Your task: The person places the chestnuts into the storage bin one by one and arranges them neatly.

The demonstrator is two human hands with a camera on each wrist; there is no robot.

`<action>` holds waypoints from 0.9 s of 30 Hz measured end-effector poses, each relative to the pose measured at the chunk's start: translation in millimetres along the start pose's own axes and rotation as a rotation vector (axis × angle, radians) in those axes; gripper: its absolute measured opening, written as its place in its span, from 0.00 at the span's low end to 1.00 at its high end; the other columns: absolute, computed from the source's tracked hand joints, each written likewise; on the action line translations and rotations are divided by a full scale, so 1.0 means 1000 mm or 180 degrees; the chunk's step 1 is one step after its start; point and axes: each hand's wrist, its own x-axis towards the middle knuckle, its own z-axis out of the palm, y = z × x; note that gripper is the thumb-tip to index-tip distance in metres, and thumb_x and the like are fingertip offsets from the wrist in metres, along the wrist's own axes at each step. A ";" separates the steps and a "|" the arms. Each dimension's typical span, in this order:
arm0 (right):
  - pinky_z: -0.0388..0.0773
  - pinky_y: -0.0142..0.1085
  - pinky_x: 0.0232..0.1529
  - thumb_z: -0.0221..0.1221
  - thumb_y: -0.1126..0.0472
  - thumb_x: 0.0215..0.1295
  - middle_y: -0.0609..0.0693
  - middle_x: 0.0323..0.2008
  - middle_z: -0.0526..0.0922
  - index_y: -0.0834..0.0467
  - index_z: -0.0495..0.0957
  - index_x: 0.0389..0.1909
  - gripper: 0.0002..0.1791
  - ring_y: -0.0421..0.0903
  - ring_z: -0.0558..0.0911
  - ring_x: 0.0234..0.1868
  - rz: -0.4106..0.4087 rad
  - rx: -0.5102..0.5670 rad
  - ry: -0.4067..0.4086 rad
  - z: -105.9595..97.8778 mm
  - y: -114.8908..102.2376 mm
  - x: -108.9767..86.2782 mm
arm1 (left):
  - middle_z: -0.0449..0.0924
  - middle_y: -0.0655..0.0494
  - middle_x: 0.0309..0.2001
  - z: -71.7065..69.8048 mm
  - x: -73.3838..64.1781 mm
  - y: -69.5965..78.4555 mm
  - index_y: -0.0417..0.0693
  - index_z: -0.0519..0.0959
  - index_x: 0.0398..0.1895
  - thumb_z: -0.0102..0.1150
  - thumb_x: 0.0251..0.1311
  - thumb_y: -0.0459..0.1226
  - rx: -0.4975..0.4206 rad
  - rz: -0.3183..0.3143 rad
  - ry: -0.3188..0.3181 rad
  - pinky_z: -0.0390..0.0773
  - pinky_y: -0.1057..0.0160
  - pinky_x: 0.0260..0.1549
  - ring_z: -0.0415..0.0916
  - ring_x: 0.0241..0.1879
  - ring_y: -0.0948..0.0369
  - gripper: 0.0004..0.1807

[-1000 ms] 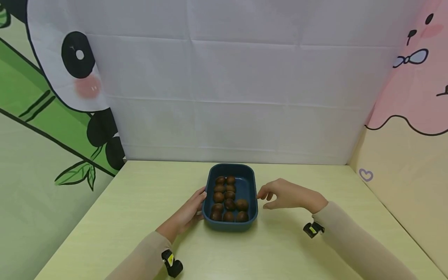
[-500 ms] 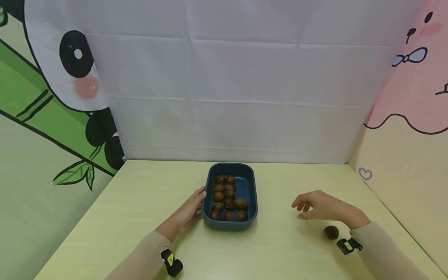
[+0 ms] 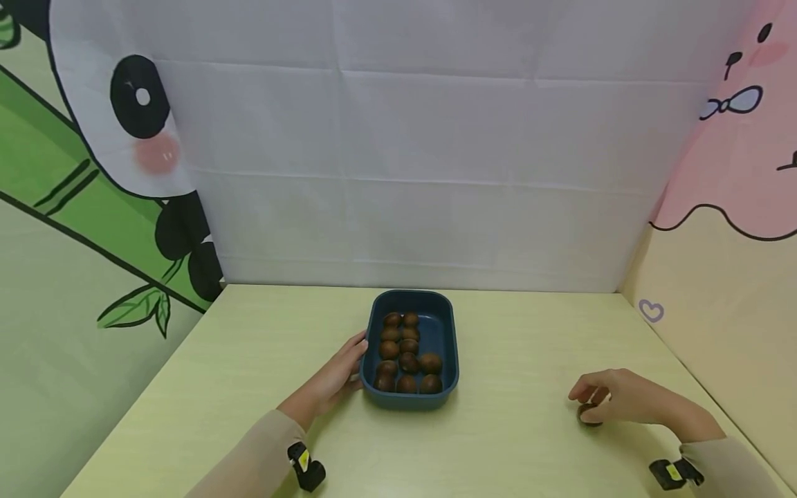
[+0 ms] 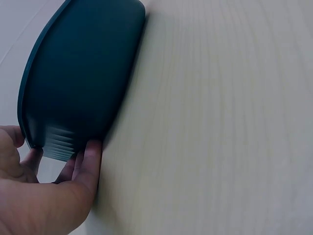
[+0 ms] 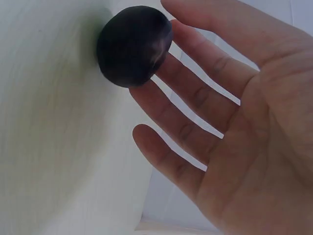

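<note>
A dark blue rectangular box stands on the table with several round, dark brown, nut-like balls inside, mostly in the left and near part. My left hand grips the box's left side, its thumb by the rim and fingers against the outer wall, as the left wrist view shows. Far to the right, my right hand is at one loose brown ball on the table. Its fingers extend loosely behind the ball, fingertips right at its surface; the thumb overlaps it in the head view.
The pale wooden table spreads around the box. A white cloth backdrop rises at the table's far edge. Walls with cartoon drawings flank it, a green one on the left and a pink and cream one on the right.
My right hand has moved from beside the box to the right and nearer, down to the loose ball. The left hand, the box and the balls in it stay put.
</note>
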 end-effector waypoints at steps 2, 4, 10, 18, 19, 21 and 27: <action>0.79 0.34 0.36 0.69 0.57 0.62 0.47 0.43 0.84 0.55 0.83 0.46 0.14 0.39 0.82 0.40 -0.0008 0.0095 -0.0022 0.002 0.004 -0.002 | 0.57 0.40 0.74 0.000 0.000 0.000 0.52 0.46 0.81 0.35 0.81 0.50 0.0005 -0.0002 -0.0011 0.65 0.41 0.64 0.61 0.70 0.42 0.32; 0.79 0.33 0.36 0.70 0.59 0.61 0.47 0.43 0.84 0.57 0.83 0.47 0.14 0.39 0.82 0.39 -0.0010 0.0158 -0.0021 0.005 0.007 -0.004 | 0.56 0.39 0.74 0.000 -0.001 -0.001 0.52 0.46 0.81 0.35 0.81 0.51 -0.0006 0.0000 -0.0022 0.65 0.41 0.64 0.61 0.70 0.42 0.32; 0.79 0.33 0.36 0.71 0.59 0.60 0.46 0.42 0.83 0.57 0.82 0.48 0.16 0.37 0.80 0.37 -0.0042 0.0181 0.0040 0.011 0.012 -0.002 | 0.56 0.39 0.74 0.002 -0.001 0.000 0.51 0.46 0.81 0.35 0.81 0.50 0.0003 -0.0009 0.0016 0.65 0.40 0.63 0.60 0.70 0.42 0.32; 0.78 0.33 0.35 0.71 0.58 0.59 0.43 0.40 0.83 0.57 0.82 0.47 0.16 0.36 0.80 0.36 -0.0067 0.0146 -0.0005 0.011 0.012 0.003 | 0.56 0.39 0.74 0.002 -0.002 0.001 0.51 0.46 0.81 0.35 0.81 0.50 0.0010 -0.0011 0.0019 0.66 0.40 0.63 0.60 0.70 0.41 0.32; 0.78 0.33 0.35 0.71 0.58 0.59 0.43 0.40 0.83 0.57 0.82 0.46 0.16 0.37 0.80 0.36 -0.0071 0.0150 -0.0010 0.011 0.011 0.004 | 0.56 0.39 0.74 0.002 -0.002 0.001 0.51 0.46 0.81 0.35 0.81 0.50 0.0009 -0.0009 0.0012 0.66 0.40 0.63 0.60 0.70 0.41 0.32; 0.78 0.33 0.35 0.71 0.58 0.59 0.44 0.40 0.82 0.57 0.82 0.46 0.16 0.37 0.80 0.36 -0.0074 0.0157 -0.0012 0.010 0.009 0.006 | 0.56 0.38 0.74 0.002 -0.003 0.001 0.51 0.45 0.81 0.35 0.81 0.50 0.0013 -0.0004 -0.0002 0.65 0.40 0.64 0.59 0.71 0.41 0.32; 0.79 0.33 0.36 0.71 0.58 0.58 0.44 0.40 0.82 0.58 0.82 0.46 0.16 0.37 0.80 0.36 -0.0090 0.0113 -0.0007 0.007 -0.002 0.016 | 0.56 0.38 0.74 0.002 -0.004 0.003 0.51 0.45 0.81 0.35 0.81 0.50 0.0009 -0.0005 -0.0009 0.63 0.39 0.64 0.58 0.71 0.40 0.32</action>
